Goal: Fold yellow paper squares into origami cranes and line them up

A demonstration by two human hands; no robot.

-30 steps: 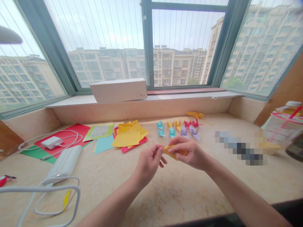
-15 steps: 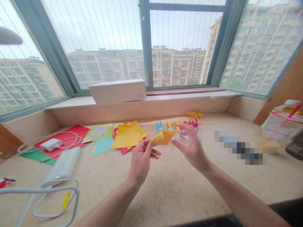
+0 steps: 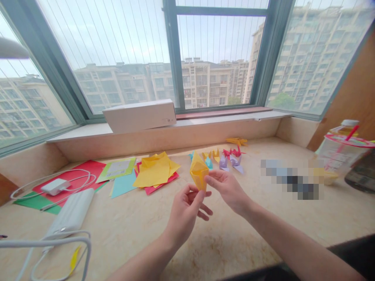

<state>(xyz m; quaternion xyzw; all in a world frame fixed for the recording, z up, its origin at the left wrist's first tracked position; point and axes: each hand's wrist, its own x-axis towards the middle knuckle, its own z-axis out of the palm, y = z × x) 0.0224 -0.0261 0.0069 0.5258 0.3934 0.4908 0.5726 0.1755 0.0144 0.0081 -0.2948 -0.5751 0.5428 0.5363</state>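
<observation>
A folded yellow origami paper (image 3: 199,171) is held up above the counter, its pointed tip upward. My left hand (image 3: 187,208) pinches its lower end between thumb and fingers. From the right, my right hand (image 3: 230,189) grips the paper's side edge, thumb towards me and fingertips partly hidden behind it. Beyond the hands stand several small folded paper cranes: purple ones (image 3: 236,163), red ones (image 3: 233,152) and yellow ones (image 3: 216,155). A blue crane (image 3: 208,162) shows just right of the held paper.
Left of my hands lie yellow sheets (image 3: 155,171), a light blue sheet (image 3: 124,184) and a red sheet (image 3: 77,175). A white power bank (image 3: 72,212) and charger (image 3: 55,187) trail cables. A plastic cup (image 3: 345,154) stands right; a white box (image 3: 140,116) rests on the sill.
The yellow paper has turned from lying sideways to pointing upward. My right hand, open and apart before, has closed on its side. The view has shifted slightly right.
</observation>
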